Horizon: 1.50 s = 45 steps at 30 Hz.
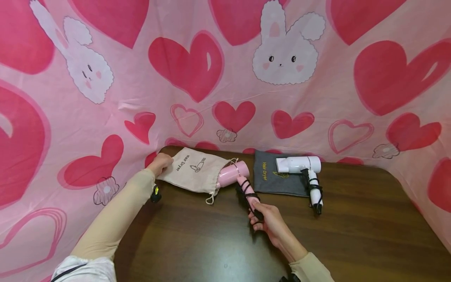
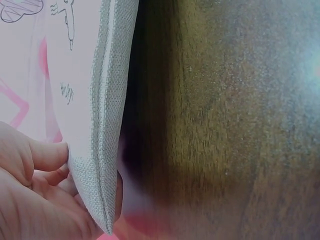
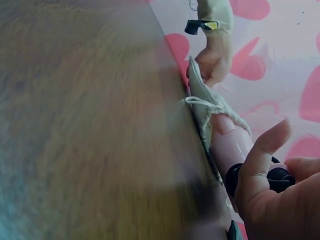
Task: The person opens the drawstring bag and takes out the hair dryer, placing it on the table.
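A pink hair dryer [image 1: 230, 175] has its nozzle inside the mouth of a cream drawstring bag [image 1: 193, 170] printed "Hair Dryer". My right hand [image 1: 266, 223] grips the dryer's handle, which has a black cord wound round it. At the far left, my left hand [image 1: 161, 164] pinches the closed bottom end of the bag. The left wrist view shows the thumb on one face of the bag's corner [image 2: 100, 200], with fingers behind it. In the right wrist view the pink barrel [image 3: 231, 149] enters the bag's opening, near its white drawstring [image 3: 202, 102].
Right of the pink dryer, a white hair dryer [image 1: 299, 164] with a black cord round its handle lies partly on a dark grey "Hair Dryer" bag [image 1: 262, 184]. The brown wooden table [image 1: 197, 243] meets a pink curtain [image 1: 239, 86] with hearts and rabbits behind and at the sides.
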### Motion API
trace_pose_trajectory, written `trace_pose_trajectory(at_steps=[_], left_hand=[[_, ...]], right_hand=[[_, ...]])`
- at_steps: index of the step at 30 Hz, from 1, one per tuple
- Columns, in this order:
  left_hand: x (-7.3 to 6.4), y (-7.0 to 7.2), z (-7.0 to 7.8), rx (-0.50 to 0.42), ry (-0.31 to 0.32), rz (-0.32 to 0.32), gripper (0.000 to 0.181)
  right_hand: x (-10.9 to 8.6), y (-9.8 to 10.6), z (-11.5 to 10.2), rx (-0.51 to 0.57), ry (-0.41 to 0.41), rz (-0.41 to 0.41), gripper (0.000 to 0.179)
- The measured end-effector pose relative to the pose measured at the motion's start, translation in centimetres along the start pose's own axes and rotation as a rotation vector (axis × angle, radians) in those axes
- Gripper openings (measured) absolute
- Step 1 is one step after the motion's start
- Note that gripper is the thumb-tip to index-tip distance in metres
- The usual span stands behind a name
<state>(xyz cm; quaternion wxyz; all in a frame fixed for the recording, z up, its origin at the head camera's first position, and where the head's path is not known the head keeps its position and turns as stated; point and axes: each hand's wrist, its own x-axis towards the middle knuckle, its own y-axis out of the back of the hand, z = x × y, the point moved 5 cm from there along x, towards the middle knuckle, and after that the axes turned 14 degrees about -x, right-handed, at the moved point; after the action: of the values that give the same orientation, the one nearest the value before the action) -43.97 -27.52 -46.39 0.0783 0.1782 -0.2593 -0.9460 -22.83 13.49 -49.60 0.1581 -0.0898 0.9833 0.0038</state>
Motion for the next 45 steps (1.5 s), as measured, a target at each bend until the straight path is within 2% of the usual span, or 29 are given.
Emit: trace_pose_trajectory(at_steps=[5, 11, 15, 20, 24, 26, 30, 33, 36, 39, 42, 45], left_hand=[[-0.6, 0.2, 0.1, -0.005, -0.039, -0.001, 0.017], [-1.1, 0.6, -0.4, -0.040, -0.066, -0.028, 0.018], [-1.4, 0.5, -0.6, -0.062, -0.062, -0.038, 0.012], [-1.4, 0.4, -1.1, -0.071, -0.015, -0.079, 0.027], [-1.4, 0.5, -1.2, -0.059, 0.013, -0.097, 0.019], [-1.6, 0.5, -1.1, -0.040, -0.020, -0.109, 0.015], [-2.4, 0.3, -0.3, 0.044, -0.149, -0.089, 0.018], [-3.4, -0.4, 0.5, 0.107, -0.231, -0.066, 0.037], [-4.3, -1.5, 1.3, 0.169, -0.271, -0.060, 0.060], [-5.1, -2.9, 2.2, 0.249, -0.293, -0.047, 0.072], [-6.0, -4.4, 2.8, 0.323, -0.339, -0.074, 0.071], [-6.9, -5.7, 3.2, 0.374, -0.395, -0.149, 0.063]], right_hand=[[-0.1, 0.3, 0.0, 0.004, 0.003, 0.007, 0.037], [-0.4, 0.8, 0.1, 0.000, 0.002, 0.019, 0.038], [-0.5, 1.3, 0.3, -0.002, -0.009, 0.031, 0.038], [-0.5, 1.6, 0.5, -0.008, -0.024, 0.048, 0.040], [-0.4, 1.8, 0.6, -0.007, -0.027, 0.054, 0.041], [-0.4, 1.8, 0.6, -0.005, -0.027, 0.057, 0.041], [-0.3, 1.9, 0.6, -0.004, -0.026, 0.060, 0.041], [-0.3, 2.0, 0.5, 0.000, -0.023, 0.065, 0.040], [-0.3, 2.0, 0.4, 0.002, -0.021, 0.065, 0.040], [-0.3, 2.1, 0.4, 0.003, -0.023, 0.066, 0.041], [-0.4, 2.1, 0.4, 0.002, -0.021, 0.070, 0.041], [-0.4, 2.2, 0.4, 0.001, -0.017, 0.075, 0.041]])
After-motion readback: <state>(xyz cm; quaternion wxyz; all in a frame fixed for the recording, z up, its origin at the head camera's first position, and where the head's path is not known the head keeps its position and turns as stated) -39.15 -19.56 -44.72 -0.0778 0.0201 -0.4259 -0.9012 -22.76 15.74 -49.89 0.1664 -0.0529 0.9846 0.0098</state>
